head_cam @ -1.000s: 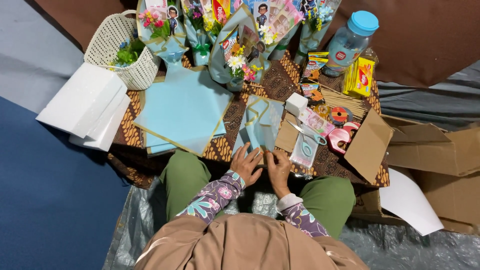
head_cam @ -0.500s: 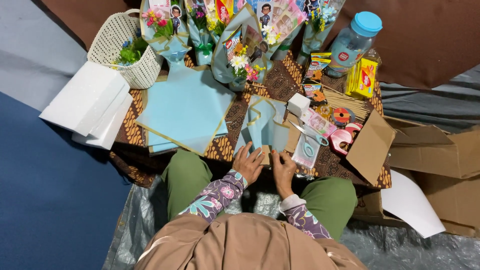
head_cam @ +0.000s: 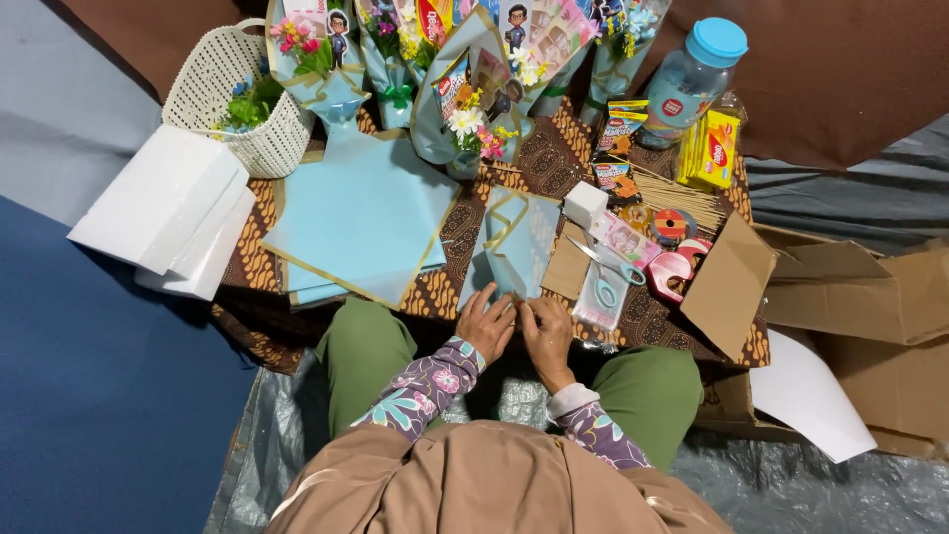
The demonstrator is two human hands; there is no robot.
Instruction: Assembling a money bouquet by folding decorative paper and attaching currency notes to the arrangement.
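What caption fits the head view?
Both hands, left hand and right hand, fold light-blue wrapping paper beside scissors.

the bouquets at the top are cut off by the frame edge. the fingers of both hands cover the lower tip of the folded blue paper. the person's head is out of view.

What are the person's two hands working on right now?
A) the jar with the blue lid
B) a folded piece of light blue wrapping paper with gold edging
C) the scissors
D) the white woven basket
B: the left hand and right hand both press the lower edge of the folded light blue paper.
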